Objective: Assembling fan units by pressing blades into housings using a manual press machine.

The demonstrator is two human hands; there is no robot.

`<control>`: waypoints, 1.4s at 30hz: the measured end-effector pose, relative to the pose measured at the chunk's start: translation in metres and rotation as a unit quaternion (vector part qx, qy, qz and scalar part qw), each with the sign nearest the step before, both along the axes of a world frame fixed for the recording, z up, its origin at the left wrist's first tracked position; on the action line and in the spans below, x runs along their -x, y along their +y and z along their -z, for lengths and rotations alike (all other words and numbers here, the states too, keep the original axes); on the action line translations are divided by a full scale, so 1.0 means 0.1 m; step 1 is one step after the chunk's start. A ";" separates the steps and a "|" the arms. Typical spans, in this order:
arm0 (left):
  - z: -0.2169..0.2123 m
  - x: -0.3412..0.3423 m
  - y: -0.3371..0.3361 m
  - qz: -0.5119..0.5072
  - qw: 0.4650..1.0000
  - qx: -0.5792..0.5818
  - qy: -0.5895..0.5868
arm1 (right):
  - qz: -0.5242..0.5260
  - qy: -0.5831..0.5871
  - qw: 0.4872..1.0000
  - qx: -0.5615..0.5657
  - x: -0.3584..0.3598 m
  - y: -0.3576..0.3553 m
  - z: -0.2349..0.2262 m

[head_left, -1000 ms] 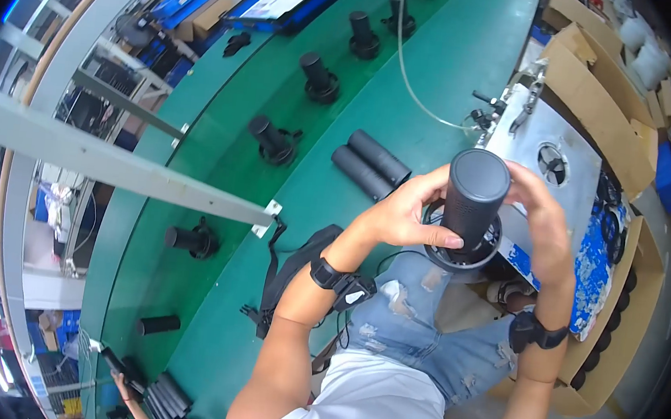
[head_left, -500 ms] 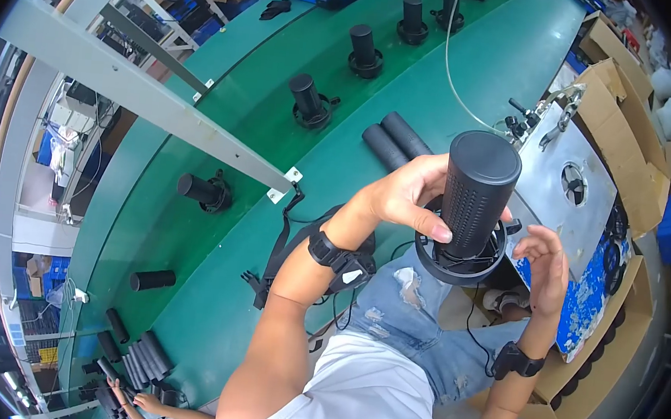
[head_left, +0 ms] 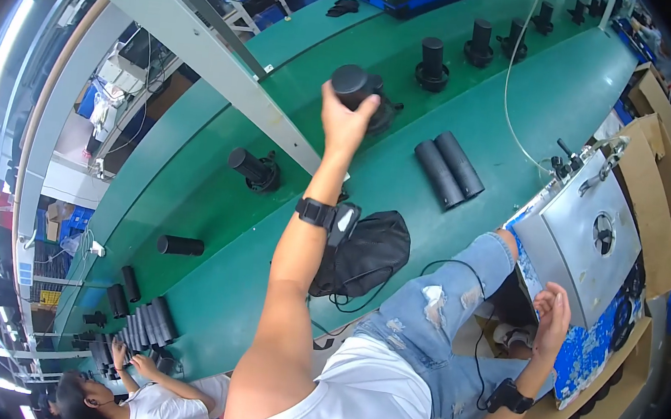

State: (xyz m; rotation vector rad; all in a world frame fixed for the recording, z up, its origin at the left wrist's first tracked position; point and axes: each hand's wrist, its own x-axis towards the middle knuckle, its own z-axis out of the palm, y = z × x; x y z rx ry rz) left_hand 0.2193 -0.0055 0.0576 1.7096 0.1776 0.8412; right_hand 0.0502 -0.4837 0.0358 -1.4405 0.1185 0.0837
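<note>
My left hand (head_left: 343,125) is stretched out over the green belt, its thumb and fingers around a black cylinder with a round base (head_left: 353,84). More black parts show right beside this cylinder; whether they belong to its base or to another unit behind it, I cannot tell. My right hand (head_left: 554,318) is held up beside the metal box fixture (head_left: 583,233), fingers loosely bent and nothing in them. Two black perforated tubes (head_left: 448,172) lie side by side on the near green surface, and a black bag (head_left: 368,253) rests close to my left forearm.
Several black cylinders on round bases (head_left: 432,65) stand along the belt, another (head_left: 254,171) to the left. A grey metal post (head_left: 206,43) slants across the belt. Cardboard boxes (head_left: 661,184) flank the right. A co-worker (head_left: 162,411) handles black tubes at lower left.
My left hand has carried the cylinder from in front of me far out to the left, over the belt. My right hand has come away from it. The view has shifted.
</note>
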 end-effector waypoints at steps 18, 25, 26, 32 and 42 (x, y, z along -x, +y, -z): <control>0.42 0.21 -0.18 -0.082 0.933 -0.350 -0.004 | -0.128 -0.247 0.812 0.513 -1.18 2.09 0.77; 0.78 1.19 -1.16 0.150 0.960 -0.194 0.137 | -0.043 -0.269 0.903 0.331 -0.49 1.22 0.31; 0.79 1.35 -1.22 0.163 0.960 -0.152 0.173 | -0.003 -0.293 0.902 0.318 -0.38 0.98 0.22; 0.79 1.46 -2.22 0.403 0.867 -0.273 0.105 | 0.119 0.030 0.980 0.157 0.21 -1.44 0.27; 0.77 1.39 -2.59 0.368 0.850 -0.363 0.102 | -0.050 0.226 0.802 0.551 -0.63 -3.21 0.31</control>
